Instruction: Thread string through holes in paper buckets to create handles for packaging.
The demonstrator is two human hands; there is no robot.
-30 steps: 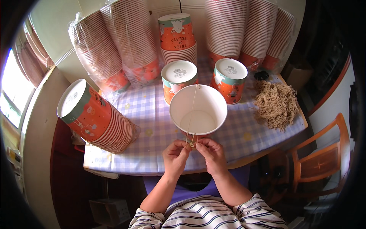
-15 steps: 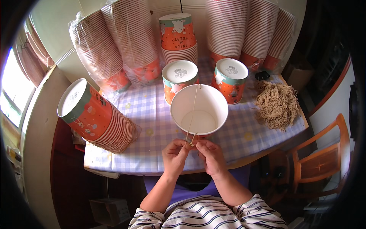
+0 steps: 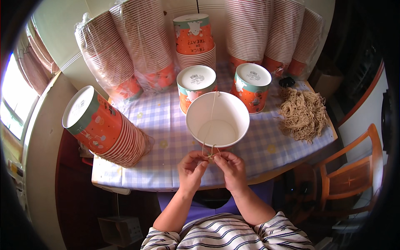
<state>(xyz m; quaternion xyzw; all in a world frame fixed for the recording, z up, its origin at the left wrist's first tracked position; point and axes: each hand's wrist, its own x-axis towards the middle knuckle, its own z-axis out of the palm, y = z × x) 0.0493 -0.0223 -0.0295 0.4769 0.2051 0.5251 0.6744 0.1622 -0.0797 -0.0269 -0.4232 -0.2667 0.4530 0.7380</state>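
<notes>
Both hands, left hand [image 3: 191, 168] and right hand [image 3: 230, 168], pinch thin tan string [image 3: 209, 155] between closed fingertips at the table's near edge. Just beyond stands an open white paper bucket [image 3: 217, 120], the string running across its mouth, on the checked tablecloth [image 3: 166, 125].

A tabletop [image 3: 166, 137] under a lilac checked cloth stands against a pale wall [image 3: 62, 25]. Daylight enters a curtained window [image 3: 12, 112] at left; a wooden chair [image 3: 354, 166] stands right

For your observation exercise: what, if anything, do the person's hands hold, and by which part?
Both the left hand and right hand pinch the thin string at its knotted lower end, beside the near rim of the open paper cup.
</notes>
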